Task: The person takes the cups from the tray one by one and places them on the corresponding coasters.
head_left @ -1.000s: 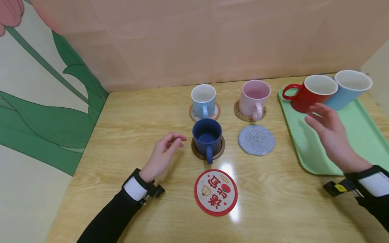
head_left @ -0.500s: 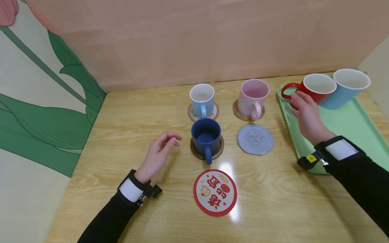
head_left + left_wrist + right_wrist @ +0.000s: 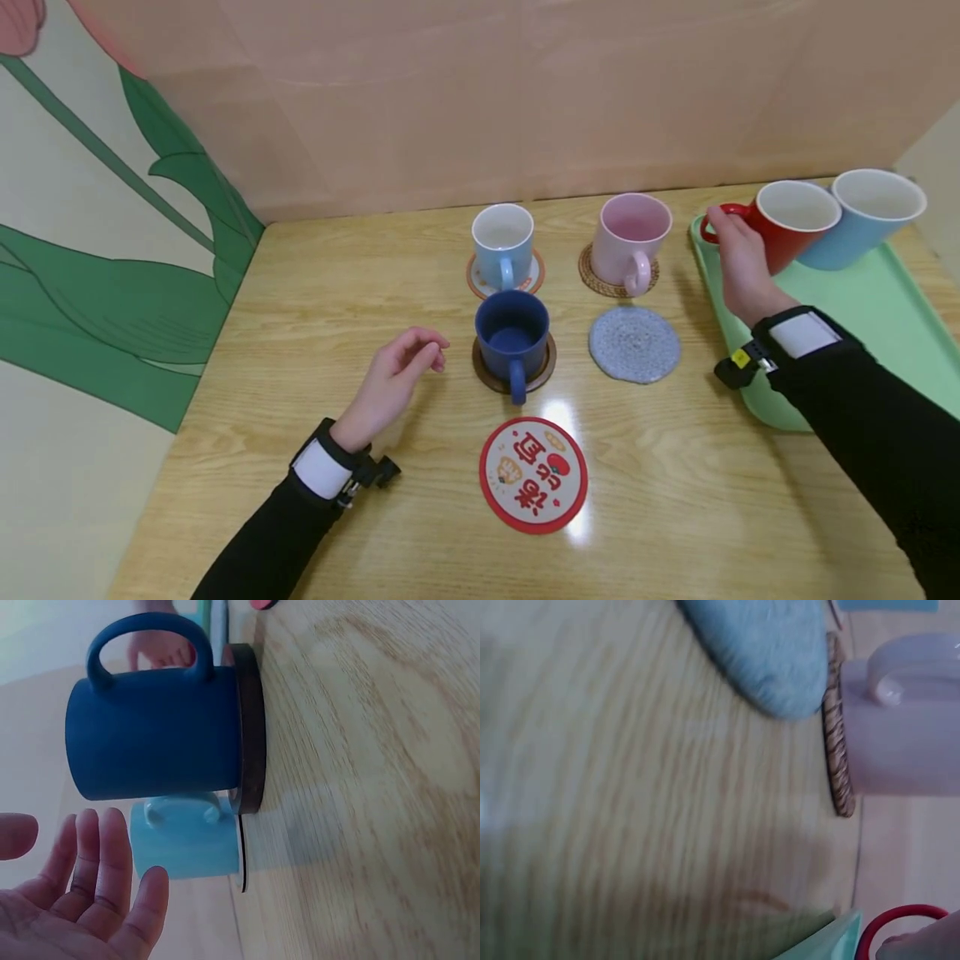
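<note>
My right hand [image 3: 750,267] pinches the handle of a red mug [image 3: 793,225] with a white inside, standing at the tray's far left corner. In the right wrist view, part of the red handle [image 3: 864,939] shows with a finger [image 3: 924,943] at it; the thumb's place is hidden. My left hand [image 3: 390,383] is held loosely above the table and holds nothing. Nearest to it is a dark blue mug [image 3: 512,333] on a brown coaster [image 3: 487,382]; the left wrist view shows the relaxed fingers [image 3: 112,862] apart from that mug.
A light blue mug [image 3: 870,225] stands beside the red one on the green tray [image 3: 870,317]. A smaller light blue mug [image 3: 504,250] and a pink mug [image 3: 628,250] stand on coasters at the back. A grey coaster [image 3: 634,345] and a red-rimmed coaster [image 3: 533,475] lie bare.
My right hand has moved left and forward from over the tray to the red mug's handle and taken hold of it. The left hand has barely shifted; the mugs stay in place.
</note>
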`<state>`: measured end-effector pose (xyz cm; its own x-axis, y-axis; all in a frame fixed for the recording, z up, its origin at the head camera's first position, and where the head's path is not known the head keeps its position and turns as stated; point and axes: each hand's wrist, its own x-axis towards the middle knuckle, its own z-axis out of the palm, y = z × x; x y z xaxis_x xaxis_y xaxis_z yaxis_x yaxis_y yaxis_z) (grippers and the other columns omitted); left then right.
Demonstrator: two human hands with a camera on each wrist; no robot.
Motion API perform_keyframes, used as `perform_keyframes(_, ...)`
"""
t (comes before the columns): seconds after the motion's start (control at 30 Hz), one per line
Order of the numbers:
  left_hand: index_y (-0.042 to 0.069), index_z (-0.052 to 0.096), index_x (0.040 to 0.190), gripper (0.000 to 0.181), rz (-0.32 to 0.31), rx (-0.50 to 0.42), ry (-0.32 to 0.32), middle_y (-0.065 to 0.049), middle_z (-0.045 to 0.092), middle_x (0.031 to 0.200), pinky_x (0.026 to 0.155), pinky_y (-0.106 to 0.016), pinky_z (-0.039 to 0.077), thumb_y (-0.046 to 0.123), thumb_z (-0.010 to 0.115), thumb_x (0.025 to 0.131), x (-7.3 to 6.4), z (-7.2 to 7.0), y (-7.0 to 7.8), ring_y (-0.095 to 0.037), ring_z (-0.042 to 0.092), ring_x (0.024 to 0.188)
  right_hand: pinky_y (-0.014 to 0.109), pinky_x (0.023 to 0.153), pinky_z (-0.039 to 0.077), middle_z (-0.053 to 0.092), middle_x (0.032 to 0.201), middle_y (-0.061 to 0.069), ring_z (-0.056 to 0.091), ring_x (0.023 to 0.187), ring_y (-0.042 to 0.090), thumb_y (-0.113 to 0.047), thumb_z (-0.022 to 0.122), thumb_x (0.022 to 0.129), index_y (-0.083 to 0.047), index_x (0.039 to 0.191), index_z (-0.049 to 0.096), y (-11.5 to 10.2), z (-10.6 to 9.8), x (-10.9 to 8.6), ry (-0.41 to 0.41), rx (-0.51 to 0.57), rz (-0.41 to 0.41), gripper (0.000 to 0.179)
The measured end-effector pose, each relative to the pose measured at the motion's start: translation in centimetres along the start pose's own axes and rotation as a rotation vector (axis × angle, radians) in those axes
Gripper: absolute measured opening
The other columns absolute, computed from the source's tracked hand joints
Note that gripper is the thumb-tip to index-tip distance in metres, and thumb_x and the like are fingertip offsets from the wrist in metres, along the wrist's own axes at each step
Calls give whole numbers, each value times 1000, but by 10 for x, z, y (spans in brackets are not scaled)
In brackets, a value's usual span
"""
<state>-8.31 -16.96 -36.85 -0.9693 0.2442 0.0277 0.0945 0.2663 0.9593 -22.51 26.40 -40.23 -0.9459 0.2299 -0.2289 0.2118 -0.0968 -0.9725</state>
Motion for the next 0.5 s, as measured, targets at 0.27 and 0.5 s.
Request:
perform_keyframes(0.27,-7,62,112,22,-76,70,5,-12,55,80,68,-32,49,9,48,108,0,-3,1,-23,55,75,22,110,23,50,119,-9,37,116,8,-48,54,103,-25,115,59,6,-5,8,3,-54,-49,26)
perform_keyframes(0.5,-6,63,108,18,-80,75,107,-5,49,75,61,-26,43,6,50,107,1,-9,6,-18,51,69,12,102,31,63,101,-13,48,106,4,-37,58,104,-24,97,71,6,-8,7,-13,117,-69,20)
